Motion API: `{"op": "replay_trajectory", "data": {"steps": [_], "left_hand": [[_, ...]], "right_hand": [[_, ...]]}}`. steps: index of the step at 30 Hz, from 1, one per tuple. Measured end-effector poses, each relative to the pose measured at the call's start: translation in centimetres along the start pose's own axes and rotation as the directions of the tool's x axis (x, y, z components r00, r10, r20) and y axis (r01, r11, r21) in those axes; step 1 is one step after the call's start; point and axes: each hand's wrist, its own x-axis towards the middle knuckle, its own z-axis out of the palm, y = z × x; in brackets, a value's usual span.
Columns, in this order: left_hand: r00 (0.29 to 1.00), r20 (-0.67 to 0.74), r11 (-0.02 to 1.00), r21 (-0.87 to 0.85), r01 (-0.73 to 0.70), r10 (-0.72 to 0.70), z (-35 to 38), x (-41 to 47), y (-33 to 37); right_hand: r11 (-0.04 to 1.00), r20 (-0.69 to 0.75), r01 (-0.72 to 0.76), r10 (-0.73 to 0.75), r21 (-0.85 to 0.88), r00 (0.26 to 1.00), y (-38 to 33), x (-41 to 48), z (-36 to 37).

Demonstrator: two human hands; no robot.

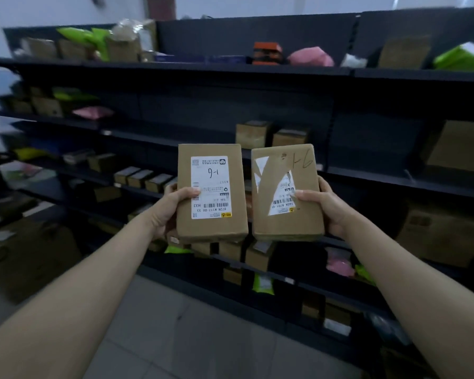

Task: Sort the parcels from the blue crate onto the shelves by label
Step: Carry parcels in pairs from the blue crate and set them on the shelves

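Observation:
I hold two flat brown cardboard parcels up side by side in front of the dark shelves (pixel 257 69). My left hand (pixel 173 206) grips the left parcel (pixel 211 228) by its left edge, thumb on its white label, which is upside down and hand-marked "1-6". My right hand (pixel 323 206) grips the right parcel (pixel 285 222) by its right edge, thumb on a torn white label; "1-6" is written upside down on its cardboard. The two parcels almost touch. The blue crate is out of view.
The dark metal shelf unit fills the view in several tiers, holding small brown boxes (pixel 253 134), green bags (pixel 463 58) and pink bags (pixel 311 57). Large cartons (pixel 443 233) stand at lower right and lower left. Grey tiled floor (pixel 175 324) lies below.

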Motion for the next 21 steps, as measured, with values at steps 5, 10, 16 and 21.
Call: {"op": "replay_trajectory", "data": {"steps": [5,10,16,21], "left_hand": [[0.997,-0.054,0.998,-0.042,-0.052,0.05,-5.3,2.7,1.6],[0.994,-0.088,0.996,-0.041,-0.074,0.07,-11.2,7.5,2.5],[0.996,-0.059,0.997,-0.034,-0.069,0.067,-18.3,14.5,4.4],[0.997,-0.04,0.998,-0.007,-0.065,0.065,-22.2,20.1,5.9]], "right_hand": [[1.0,0.056,0.02,-0.019,-0.017,0.998,-0.7,5.3,4.8],[0.999,0.064,0.05,-0.049,-0.017,0.997,-1.0,11.0,10.1],[0.998,0.035,0.047,-0.046,-0.033,0.998,-1.1,17.3,17.0],[0.999,0.015,0.038,-0.037,-0.039,0.999,-1.9,22.2,21.0]]}}
